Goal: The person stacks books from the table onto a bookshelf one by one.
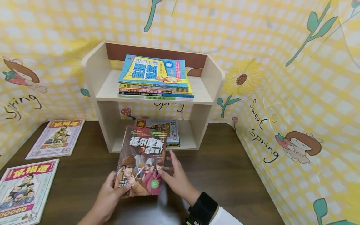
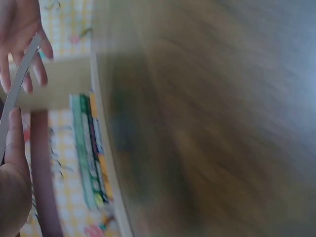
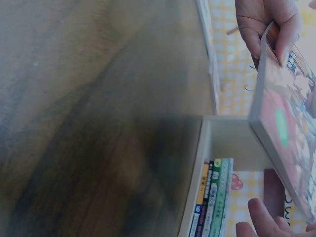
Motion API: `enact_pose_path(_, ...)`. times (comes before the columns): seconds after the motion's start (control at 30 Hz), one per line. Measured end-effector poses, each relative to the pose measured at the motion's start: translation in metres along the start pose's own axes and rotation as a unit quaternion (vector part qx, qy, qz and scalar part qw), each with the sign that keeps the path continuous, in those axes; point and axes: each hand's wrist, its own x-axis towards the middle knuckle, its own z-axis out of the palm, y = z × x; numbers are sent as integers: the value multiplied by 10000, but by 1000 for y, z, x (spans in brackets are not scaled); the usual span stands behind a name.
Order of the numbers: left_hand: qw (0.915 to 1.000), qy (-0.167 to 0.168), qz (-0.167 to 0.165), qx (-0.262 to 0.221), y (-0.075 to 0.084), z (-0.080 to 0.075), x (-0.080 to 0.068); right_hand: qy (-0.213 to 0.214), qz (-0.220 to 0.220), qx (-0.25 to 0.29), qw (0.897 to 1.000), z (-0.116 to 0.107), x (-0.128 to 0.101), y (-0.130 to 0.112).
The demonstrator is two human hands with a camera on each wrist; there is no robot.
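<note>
A comic-style book with a dark red cover, white Chinese lettering and a man in a brown cap is held up in front of the shelf. My left hand grips its lower left corner, thumb on the cover and fingers behind. In the right wrist view that left hand pinches the edge of the book. Beside the book's right edge is my right hand, its thumb overlapping the cover in the head view. The left wrist view shows the right hand with fingers spread.
A two-level wooden shelf stands at the back of the dark table. A stack of books lies on its upper level, more books on the lower. Two booklets lie at the left. Yellow checked cloth surrounds the table.
</note>
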Motion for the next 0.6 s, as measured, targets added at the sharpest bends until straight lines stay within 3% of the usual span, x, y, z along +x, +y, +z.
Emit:
enact_pose_path(0.17, 9994, -272, -102, -208, 11, 27, 10, 265, -131, 688, 9972, -1, 1, -4)
enact_pose_path(0.33, 9989, -305, -182, -296, 23, 48, 22, 722, -480, 1089, 9903, 1, 2, -10)
enact_pose_path(0.6, 9982, -328, -372, -328, 32, 72, 32, 1893, -761, 1104, 9727, -3, 6, -18)
